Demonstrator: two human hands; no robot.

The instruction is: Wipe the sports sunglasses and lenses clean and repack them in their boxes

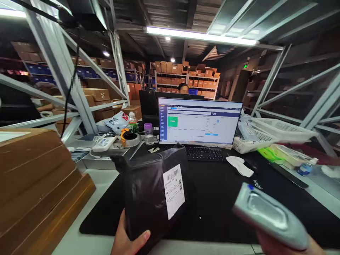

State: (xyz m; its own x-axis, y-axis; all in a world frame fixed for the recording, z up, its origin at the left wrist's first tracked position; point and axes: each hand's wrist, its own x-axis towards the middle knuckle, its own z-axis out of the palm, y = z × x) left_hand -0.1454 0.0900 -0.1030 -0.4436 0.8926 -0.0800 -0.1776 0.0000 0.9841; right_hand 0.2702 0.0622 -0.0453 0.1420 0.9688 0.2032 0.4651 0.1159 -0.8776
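Item: black parcel sitting tilted on bench, near centre | left hand clasping its near lower edge, thumb pressing the front | label facing right | right hand gripping scanner, near right, apart from label | status: label probably awaiting its scan

One black parcel, one scanner, one monitor, two baskets, three bottles.

A pale grey tabletop carries a wide black desk mat. At the mat's far edge lie a black keyboard and a flat white pad. Left of the mat are stacked brown cardboard boxes and a grey metal tray. To its right is a white plastic basket.
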